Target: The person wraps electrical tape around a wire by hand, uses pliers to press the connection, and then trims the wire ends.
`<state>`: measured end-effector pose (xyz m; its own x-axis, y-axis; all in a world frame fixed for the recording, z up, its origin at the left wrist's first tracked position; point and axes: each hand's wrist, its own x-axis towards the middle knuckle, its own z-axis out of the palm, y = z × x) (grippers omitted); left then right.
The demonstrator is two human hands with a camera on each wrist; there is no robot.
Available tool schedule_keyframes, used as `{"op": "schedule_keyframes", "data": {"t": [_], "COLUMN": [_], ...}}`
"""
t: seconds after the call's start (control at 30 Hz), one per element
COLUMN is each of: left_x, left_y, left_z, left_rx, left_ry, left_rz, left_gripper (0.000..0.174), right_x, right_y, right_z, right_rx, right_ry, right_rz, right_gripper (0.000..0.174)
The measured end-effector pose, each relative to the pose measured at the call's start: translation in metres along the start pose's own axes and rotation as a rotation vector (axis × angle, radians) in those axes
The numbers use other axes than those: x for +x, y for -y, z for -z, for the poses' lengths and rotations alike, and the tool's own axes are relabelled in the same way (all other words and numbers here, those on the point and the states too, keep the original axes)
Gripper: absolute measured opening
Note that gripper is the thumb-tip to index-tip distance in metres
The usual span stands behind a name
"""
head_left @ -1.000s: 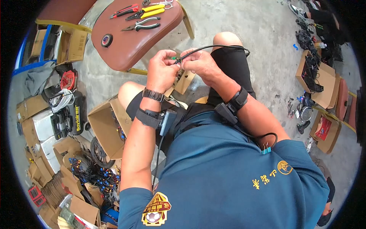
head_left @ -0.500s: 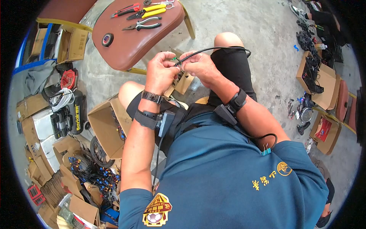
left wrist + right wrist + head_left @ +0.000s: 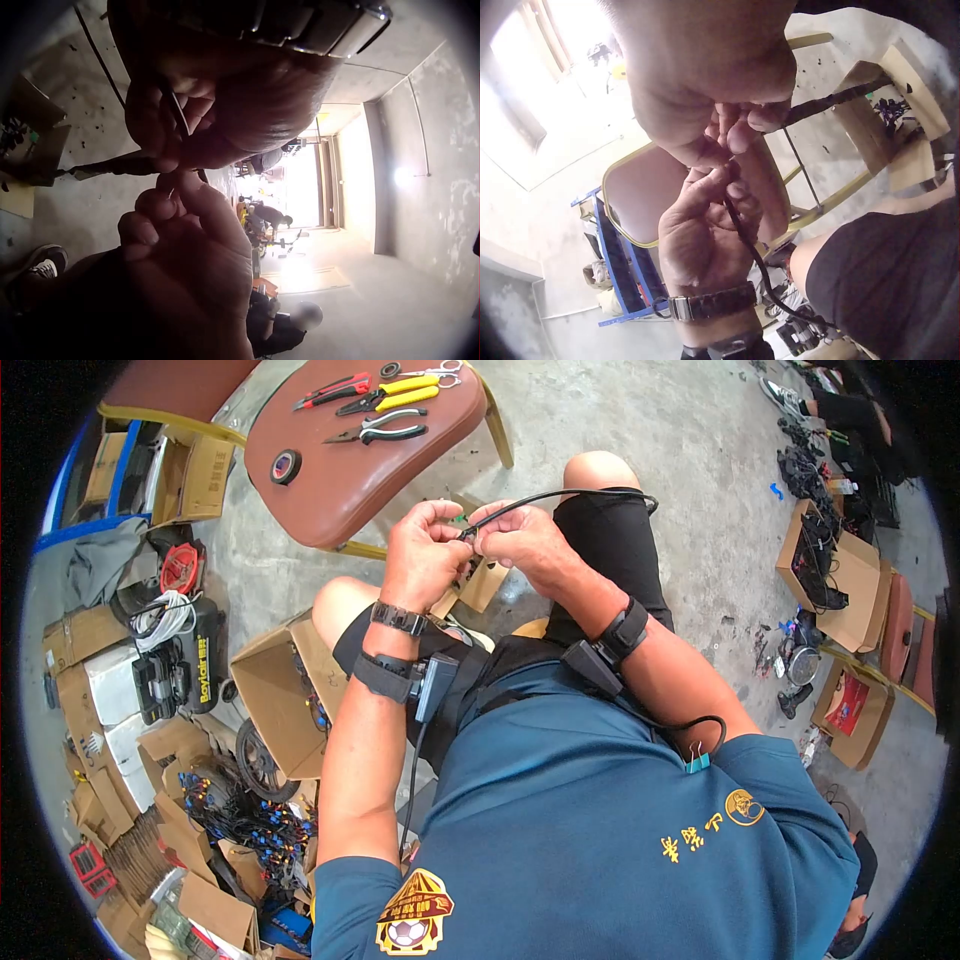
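Observation:
In the head view both hands meet in front of the knees, fingertips nearly together. My left hand (image 3: 425, 555) pinches a thin black cable (image 3: 565, 492) between thumb and fingers. Close beside it, my right hand (image 3: 535, 545) pinches the same cable, which arcs over that hand toward the knee. A thicker, wrapped-looking stretch of black cable (image 3: 829, 103) runs out past the right fingers in the right wrist view, while a thinner length (image 3: 754, 255) trails from the left hand. The fingers hide the spot where the tips meet.
A brown padded chair (image 3: 350, 460) ahead carries long-nose pliers (image 3: 380, 428), yellow-handled strippers (image 3: 395, 395), a red cutter (image 3: 330, 390), scissors and a tape roll (image 3: 286, 466). Cardboard boxes (image 3: 275, 695) and bundled wires (image 3: 240, 810) lie at left; a floor box (image 3: 870, 150) holds small parts.
Both hands stay together on the cable; the right fingers have curled in a little more around it. The view has shifted slightly, and the chair's tools lie as before.

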<state>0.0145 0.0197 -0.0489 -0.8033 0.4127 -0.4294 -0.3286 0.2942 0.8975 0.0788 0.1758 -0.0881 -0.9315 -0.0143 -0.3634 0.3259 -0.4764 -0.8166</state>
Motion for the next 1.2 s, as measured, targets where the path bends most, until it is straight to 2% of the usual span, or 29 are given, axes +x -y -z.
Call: {"op": "schedule_keyframes", "data": {"t": [0.2, 0.5, 0.8, 0.9, 1.1, 1.2], "left_x": [0.004, 0.007, 0.01, 0.011, 0.008, 0.011], "left_y": [0.01, 0.018, 0.018, 0.026, 0.019, 0.022], "left_z": [-0.001, -0.001, 0.004, 0.015, 0.015, 0.017], "left_rx": [0.073, 0.061, 0.015, 0.013, 0.075, 0.049], "left_ry": [-0.032, -0.016, 0.079, 0.136, 0.196, 0.209], "left_rz": [-0.067, -0.06, -0.011, -0.006, -0.006, -0.015], "left_gripper": [0.043, 0.044, 0.049, 0.049, 0.047, 0.046], "right_x": [0.003, 0.001, 0.002, 0.0, 0.001, 0.002], "right_y": [-0.005, -0.003, -0.006, -0.005, -0.003, -0.005], "right_z": [0.003, 0.002, 0.008, 0.014, 0.023, 0.025], "right_rx": [0.027, -0.016, 0.107, 0.142, 0.198, 0.155], "right_ry": [0.008, -0.012, 0.041, 0.109, 0.168, 0.166], "right_rz": [-0.044, -0.062, -0.109, -0.145, -0.234, -0.218], "right_gripper": [0.037, 0.035, 0.036, 0.044, 0.035, 0.031]}}
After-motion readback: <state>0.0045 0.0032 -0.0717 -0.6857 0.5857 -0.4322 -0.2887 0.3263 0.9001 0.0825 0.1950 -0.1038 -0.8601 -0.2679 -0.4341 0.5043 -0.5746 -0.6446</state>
